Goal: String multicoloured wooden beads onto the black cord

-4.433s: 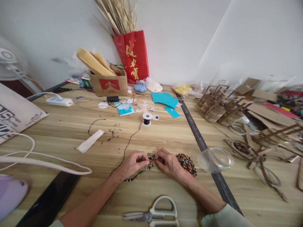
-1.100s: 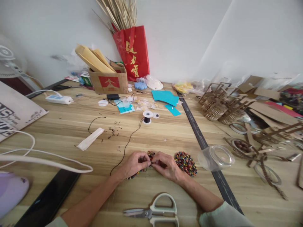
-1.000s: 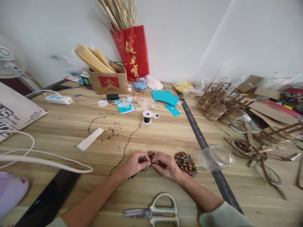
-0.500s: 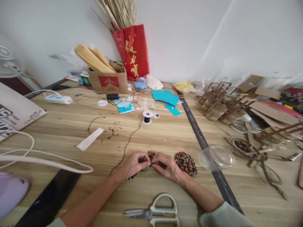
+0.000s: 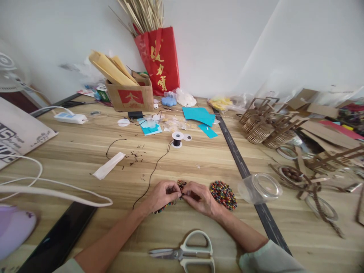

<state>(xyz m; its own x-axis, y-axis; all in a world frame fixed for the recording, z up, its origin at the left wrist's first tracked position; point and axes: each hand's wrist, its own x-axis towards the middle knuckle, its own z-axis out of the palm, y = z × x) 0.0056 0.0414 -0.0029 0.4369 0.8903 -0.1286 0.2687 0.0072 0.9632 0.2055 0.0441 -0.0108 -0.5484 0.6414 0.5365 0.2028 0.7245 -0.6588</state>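
Observation:
My left hand [image 5: 161, 196] and my right hand [image 5: 201, 199] meet fingertip to fingertip over the table, both pinching. A short dark bit of cord shows between them; the fingers hide most of it. Strung colourful beads [image 5: 165, 207] come out under my left hand, and more beads [image 5: 181, 184] lie just behind the fingertips. From a white spool [image 5: 176, 142], black cord [image 5: 153, 171] runs down to my left wrist. Right of my right hand lies a round heap of multicoloured beads [image 5: 223, 195]. Cream-handled scissors [image 5: 183, 251] rest open in front of my forearms.
A clear plastic container [image 5: 260, 189] stands to the right, near small woven baskets [image 5: 257, 127]. Black cord scraps [image 5: 135, 157] and a white paper strip [image 5: 109, 165] lie left. White cable [image 5: 71, 195] loops at far left. Behind are a cardboard box [image 5: 129, 94] and red bag [image 5: 159, 60].
The view has shifted very slightly. Both hands keep the same pinch in the same place, with only tiny finger movement.

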